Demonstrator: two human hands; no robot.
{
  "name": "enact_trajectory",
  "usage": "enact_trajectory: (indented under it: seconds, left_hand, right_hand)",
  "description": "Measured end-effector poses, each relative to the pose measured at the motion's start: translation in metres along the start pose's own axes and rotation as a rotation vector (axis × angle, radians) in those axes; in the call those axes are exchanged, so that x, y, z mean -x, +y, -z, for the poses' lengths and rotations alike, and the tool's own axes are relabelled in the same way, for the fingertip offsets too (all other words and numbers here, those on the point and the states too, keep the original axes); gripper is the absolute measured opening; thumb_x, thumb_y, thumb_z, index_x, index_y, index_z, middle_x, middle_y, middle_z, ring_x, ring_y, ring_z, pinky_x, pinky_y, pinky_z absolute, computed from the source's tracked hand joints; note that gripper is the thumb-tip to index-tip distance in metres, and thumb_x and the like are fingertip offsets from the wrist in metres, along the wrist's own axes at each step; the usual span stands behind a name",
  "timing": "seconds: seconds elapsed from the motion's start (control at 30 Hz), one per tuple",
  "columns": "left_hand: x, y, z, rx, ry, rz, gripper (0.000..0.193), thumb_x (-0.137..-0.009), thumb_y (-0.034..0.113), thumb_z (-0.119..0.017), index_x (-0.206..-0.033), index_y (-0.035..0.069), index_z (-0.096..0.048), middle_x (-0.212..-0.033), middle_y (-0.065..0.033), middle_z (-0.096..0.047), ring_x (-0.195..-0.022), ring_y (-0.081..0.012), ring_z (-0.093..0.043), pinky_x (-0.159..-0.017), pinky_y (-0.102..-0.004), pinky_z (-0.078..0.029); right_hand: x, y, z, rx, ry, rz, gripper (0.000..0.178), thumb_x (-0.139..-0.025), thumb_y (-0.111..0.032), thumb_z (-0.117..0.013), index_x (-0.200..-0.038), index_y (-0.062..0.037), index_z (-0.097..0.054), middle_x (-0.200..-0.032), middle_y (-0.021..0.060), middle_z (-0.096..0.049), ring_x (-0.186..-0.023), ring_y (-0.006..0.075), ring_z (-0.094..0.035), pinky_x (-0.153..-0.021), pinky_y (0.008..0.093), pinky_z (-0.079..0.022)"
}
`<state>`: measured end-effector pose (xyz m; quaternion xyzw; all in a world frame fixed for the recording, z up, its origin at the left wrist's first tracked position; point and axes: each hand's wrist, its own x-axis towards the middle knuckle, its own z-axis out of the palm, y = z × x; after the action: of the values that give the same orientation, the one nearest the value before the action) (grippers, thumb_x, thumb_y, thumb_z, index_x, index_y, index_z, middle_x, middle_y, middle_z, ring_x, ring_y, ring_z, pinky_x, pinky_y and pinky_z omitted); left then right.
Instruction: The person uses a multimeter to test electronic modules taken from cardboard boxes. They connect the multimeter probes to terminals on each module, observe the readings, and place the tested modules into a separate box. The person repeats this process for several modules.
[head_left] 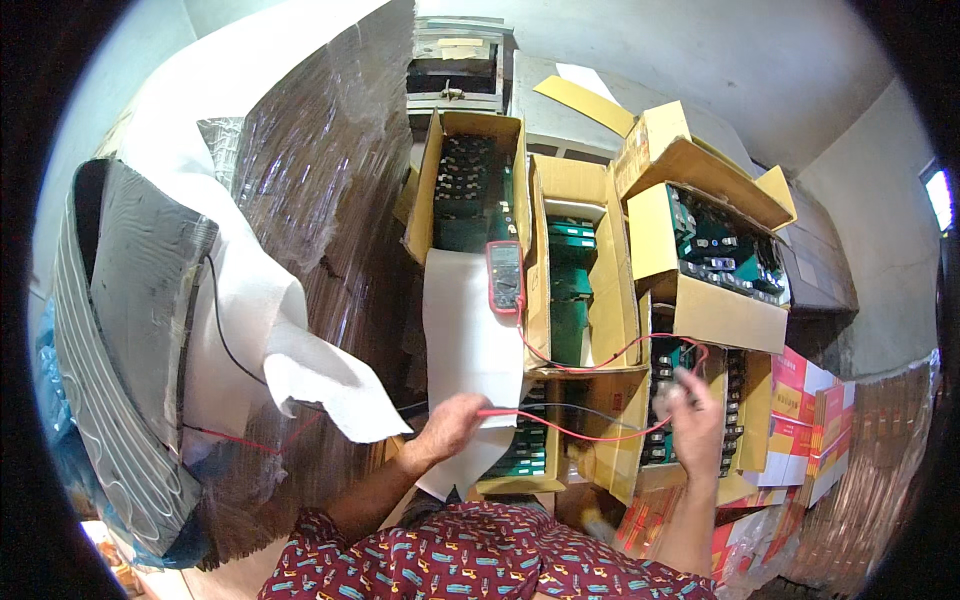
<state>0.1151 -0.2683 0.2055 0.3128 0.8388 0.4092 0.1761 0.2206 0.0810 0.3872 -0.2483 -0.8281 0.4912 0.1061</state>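
My left hand (455, 425) is closed round the red end of a test lead (550, 423), over a sheet of white foam (455, 350). The red lead loops across to my right hand and back to a red-and-grey multimeter (506, 277), which lies on the far end of the foam. My right hand (695, 420) hovers over an open carton (755, 410) of green circuit boards, fingers pinched together. What they grip is too blurred to name. A dark lead also runs past my left hand.
More open cartons with green boards surround the work: a far one (480, 130), a middle one (627, 260) and a right one (735, 310). Left stands a tall plastic-wrapped stack (310, 170) with draped white foam (240, 290). Red-and-white boxes (800, 390) sit at right.
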Motion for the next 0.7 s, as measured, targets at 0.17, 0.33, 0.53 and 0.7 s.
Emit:
enact_trajectory:
  seconds: [0.17, 0.33, 0.53, 0.7]
  left_hand:
    - [-0.032, 0.031, 0.051, -0.120, 0.451, -0.331, 0.040, -0.089, 0.005, -0.068, -0.129, 0.004, -0.063, -0.131, -0.0172, -0.064, -0.124, -0.0380, -0.058, -0.112, -0.0513, -0.041]
    - [-0.067, 0.060, 0.063, 0.253, 0.356, -0.479, 0.053, -0.097, 0.022, -0.068, -0.148, 0.013, -0.056, -0.155, -0.0217, -0.046, -0.143, -0.0417, -0.043, -0.118, -0.0512, -0.035]
    - [-0.099, 0.052, 0.077, 0.128, 0.300, -0.475, 0.058, -0.097, 0.023, -0.067, -0.152, 0.013, -0.051, -0.159, -0.0251, -0.039, -0.144, -0.0441, -0.041, -0.119, -0.0522, -0.034]
    - [-0.141, 0.010, 0.103, 0.038, 0.624, -0.411, 0.050, -0.102, 0.040, -0.052, -0.134, 0.002, -0.061, -0.134, -0.0236, -0.057, -0.126, -0.0377, -0.054, -0.109, -0.0487, -0.042]
  right_hand:
    - [0.006, -0.034, -0.032, 0.397, -0.299, 0.099, 0.042, -0.091, -0.014, -0.074, -0.132, -0.0027, -0.068, -0.089, 0.0134, -0.076, -0.077, 0.0195, -0.071, -0.075, 0.0329, -0.057]
    - [-0.039, -0.050, -0.138, 0.053, -0.475, 0.524, 0.035, -0.087, -0.012, -0.079, -0.120, 0.0004, -0.071, -0.103, 0.0157, -0.075, -0.091, 0.0236, -0.072, -0.081, 0.0337, -0.056]
    - [-0.093, -0.038, -0.187, -0.127, -0.751, 0.771, 0.016, -0.091, -0.015, -0.072, -0.097, -0.0008, -0.069, -0.094, 0.0190, -0.069, -0.087, 0.0349, -0.070, -0.078, 0.0423, -0.056]
    - [-0.156, -0.020, -0.212, -0.120, -0.403, 0.739, 0.013, -0.089, -0.005, -0.072, -0.100, -0.0009, -0.066, -0.089, 0.0124, -0.071, -0.081, 0.0218, -0.071, -0.070, 0.0342, -0.057]
